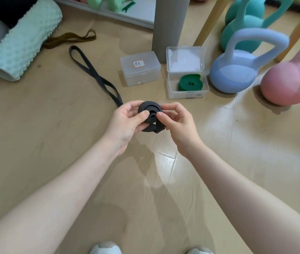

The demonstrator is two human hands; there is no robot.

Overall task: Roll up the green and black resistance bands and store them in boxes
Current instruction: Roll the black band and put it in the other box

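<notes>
Two pale shoe tips (106, 248) sit at the bottom edge. Above them, the left hand (127, 123) and right hand (177, 125) pinch a half-rolled black resistance band (150, 113) between thumbs and fingertips, its loose tail trailing left across the wooden floor (53, 134). Beyond, a closed clear box (140, 69) carries an orange-edged sticker (138, 63) with blue handwriting, perhaps Chinese characters, too small to read. Just beside it, an open clear box (187, 88) holds the coiled green resistance band (189, 83); print on its front wall is illegible.
</notes>
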